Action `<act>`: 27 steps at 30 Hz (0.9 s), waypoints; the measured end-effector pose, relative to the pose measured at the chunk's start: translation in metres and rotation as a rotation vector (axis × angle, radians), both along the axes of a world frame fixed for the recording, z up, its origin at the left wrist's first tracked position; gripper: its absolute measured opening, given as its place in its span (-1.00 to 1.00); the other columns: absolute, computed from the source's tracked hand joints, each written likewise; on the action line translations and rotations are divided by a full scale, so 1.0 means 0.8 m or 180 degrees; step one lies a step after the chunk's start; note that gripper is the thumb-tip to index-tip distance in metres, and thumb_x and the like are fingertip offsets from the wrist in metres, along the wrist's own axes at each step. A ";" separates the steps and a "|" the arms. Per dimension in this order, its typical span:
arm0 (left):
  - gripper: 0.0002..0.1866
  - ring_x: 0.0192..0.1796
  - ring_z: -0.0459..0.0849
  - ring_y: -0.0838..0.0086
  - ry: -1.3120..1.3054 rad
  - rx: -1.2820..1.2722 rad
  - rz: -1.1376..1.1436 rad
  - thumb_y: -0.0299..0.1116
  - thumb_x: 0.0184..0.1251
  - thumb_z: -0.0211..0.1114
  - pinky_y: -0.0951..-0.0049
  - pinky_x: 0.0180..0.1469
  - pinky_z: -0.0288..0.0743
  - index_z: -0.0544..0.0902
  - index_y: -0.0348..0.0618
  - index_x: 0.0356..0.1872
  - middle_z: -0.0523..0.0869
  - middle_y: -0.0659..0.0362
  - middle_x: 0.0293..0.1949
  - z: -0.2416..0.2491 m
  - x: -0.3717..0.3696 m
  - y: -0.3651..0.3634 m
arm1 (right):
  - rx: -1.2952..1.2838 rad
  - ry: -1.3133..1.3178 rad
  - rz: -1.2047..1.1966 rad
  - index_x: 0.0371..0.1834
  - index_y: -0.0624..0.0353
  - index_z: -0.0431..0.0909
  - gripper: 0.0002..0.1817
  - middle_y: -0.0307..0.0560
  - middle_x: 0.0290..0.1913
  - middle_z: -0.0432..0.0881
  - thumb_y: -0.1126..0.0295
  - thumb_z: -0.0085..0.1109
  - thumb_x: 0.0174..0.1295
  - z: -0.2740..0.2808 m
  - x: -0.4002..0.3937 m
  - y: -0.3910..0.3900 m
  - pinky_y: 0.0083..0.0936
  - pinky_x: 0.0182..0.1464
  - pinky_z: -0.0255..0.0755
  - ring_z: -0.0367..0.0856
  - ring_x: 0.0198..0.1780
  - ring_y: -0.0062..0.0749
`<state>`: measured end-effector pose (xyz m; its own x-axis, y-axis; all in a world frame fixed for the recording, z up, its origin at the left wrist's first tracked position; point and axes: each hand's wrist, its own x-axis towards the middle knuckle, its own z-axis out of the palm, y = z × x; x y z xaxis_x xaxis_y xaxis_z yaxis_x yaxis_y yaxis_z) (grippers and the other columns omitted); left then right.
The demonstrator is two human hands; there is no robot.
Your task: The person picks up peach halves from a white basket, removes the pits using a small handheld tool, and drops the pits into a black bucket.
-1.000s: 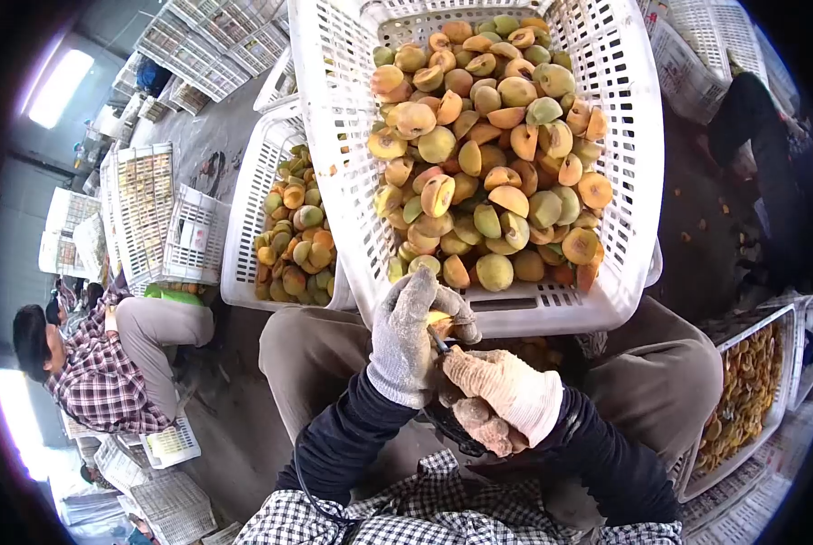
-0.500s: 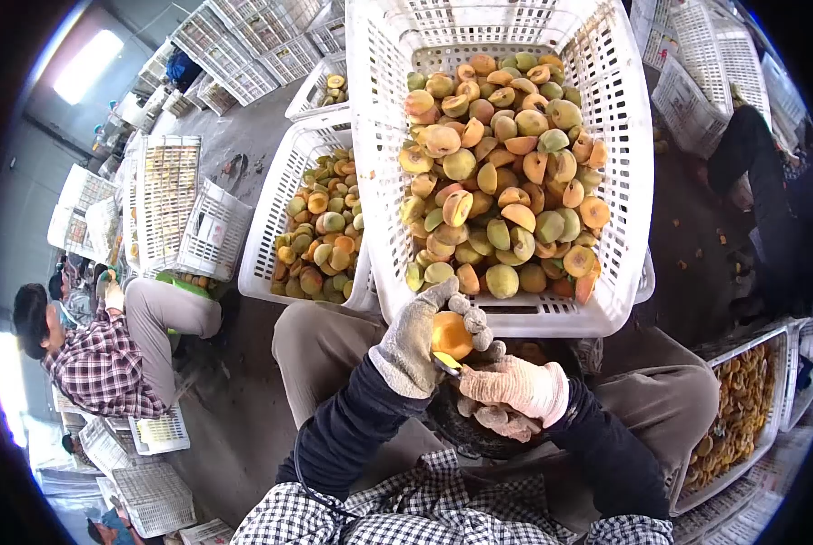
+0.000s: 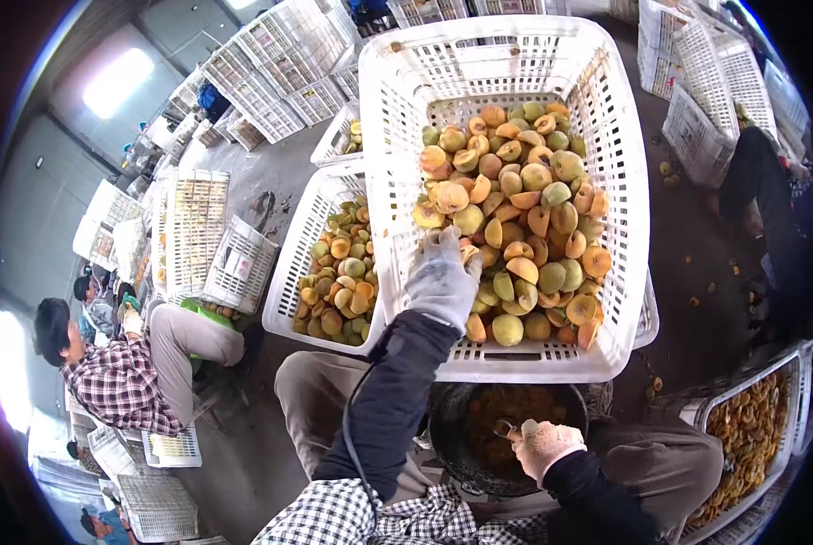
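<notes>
My left hand (image 3: 443,280), in a grey glove, reaches into the near left part of a white plastic basket (image 3: 552,371). Its fingers are curled about a peach half (image 3: 467,251), partly hidden by the glove. Around it lie many greenish-orange peaches (image 3: 524,232), several cut in half. My right hand (image 3: 546,449), in a pale glove, is closed on a small pitting tool (image 3: 506,426) with a curved metal end; the handle is hidden in the fist. Below this tool a black bucket (image 3: 443,450) stands between my knees, with orange-brown pieces inside.
A second white basket of peaches (image 3: 288,329) stands left of the main one. At right is a crate of orange-brown pieces (image 3: 743,427). A person in a checked shirt (image 3: 120,391) sits at far left. Stacked crates (image 3: 284,64) stand behind; fruit bits lie on the floor.
My hands have parted. The left went forward into the basket; the right moved down and right over the bucket with the tool. The yellow-orange peach piece has left my left hand.
</notes>
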<state>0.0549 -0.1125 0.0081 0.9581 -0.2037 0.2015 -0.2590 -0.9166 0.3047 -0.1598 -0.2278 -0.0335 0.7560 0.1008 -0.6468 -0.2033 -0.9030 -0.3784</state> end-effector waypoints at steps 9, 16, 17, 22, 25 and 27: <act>-0.65 -0.14 0.63 0.36 0.1965 -0.3607 -0.0307 -0.60 0.00 0.30 0.37 -0.04 0.53 0.52 -0.30 -0.11 0.64 0.05 -0.18 0.019 -0.017 0.047 | 0.1312 -0.1299 -0.0663 -0.24 0.14 0.54 -0.75 0.10 -0.23 0.58 0.21 0.10 0.16 0.032 0.006 -0.007 -0.23 -0.16 0.47 0.58 -0.20 0.02; -0.64 -0.09 0.63 0.14 0.3611 -0.6255 -0.0715 -0.41 0.12 0.26 0.02 0.03 0.51 0.50 -0.29 -0.04 0.61 -0.07 -0.17 0.031 -0.054 0.091 | 0.3933 0.0776 -0.2394 -0.04 0.11 0.47 -0.72 -0.18 -0.35 0.55 0.30 0.12 0.21 0.097 0.040 0.018 -0.63 -0.39 0.42 0.53 -0.39 -0.48; -0.56 -0.08 0.62 0.11 0.3642 -0.6517 -0.0950 -0.27 0.19 0.24 0.01 0.04 0.50 0.46 -0.33 0.03 0.59 -0.09 -0.14 0.026 -0.057 0.092 | 0.3789 0.0778 -0.2376 -0.02 0.12 0.46 -0.71 -0.21 -0.39 0.53 0.28 0.11 0.22 0.101 0.049 0.023 -0.66 -0.42 0.40 0.49 -0.42 -0.55; -0.57 -0.12 0.63 0.22 0.3788 -0.6581 -0.0575 -0.16 0.30 0.17 0.29 -0.12 0.58 0.47 -0.27 0.04 0.60 -0.03 -0.12 0.015 -0.058 0.102 | 0.1413 -0.2352 -0.0562 -0.23 0.08 0.50 -0.81 -0.05 -0.53 0.55 0.23 0.09 0.23 0.072 0.063 0.048 -0.45 -0.48 0.42 0.54 -0.54 -0.17; -0.66 -0.09 0.63 0.32 0.2950 -0.6193 -0.0662 -0.39 0.20 0.28 0.41 -0.14 0.57 0.52 -0.21 0.00 0.61 0.02 -0.10 0.021 -0.068 0.106 | 0.1123 -0.3106 -0.0400 -0.27 0.11 0.52 -0.81 -0.06 -0.52 0.56 0.25 0.14 0.20 0.068 0.076 0.058 -0.44 -0.48 0.42 0.55 -0.55 -0.18; -0.67 -0.02 0.60 0.35 0.2884 -0.6176 -0.0762 -0.45 0.15 0.31 0.40 -0.05 0.54 0.54 -0.20 -0.04 0.61 0.02 -0.08 0.017 -0.067 0.116 | 0.1194 -0.3342 -0.0280 -0.27 0.14 0.52 -0.82 -0.06 -0.52 0.56 0.27 0.15 0.18 0.060 0.086 0.060 -0.43 -0.49 0.42 0.54 -0.55 -0.18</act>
<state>0.0010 -0.0197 0.0217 0.8797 -0.4584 -0.1268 0.4246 0.6369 0.6435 -0.0907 -0.1797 0.0147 0.9233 0.0748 0.3766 0.3195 -0.6938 -0.6454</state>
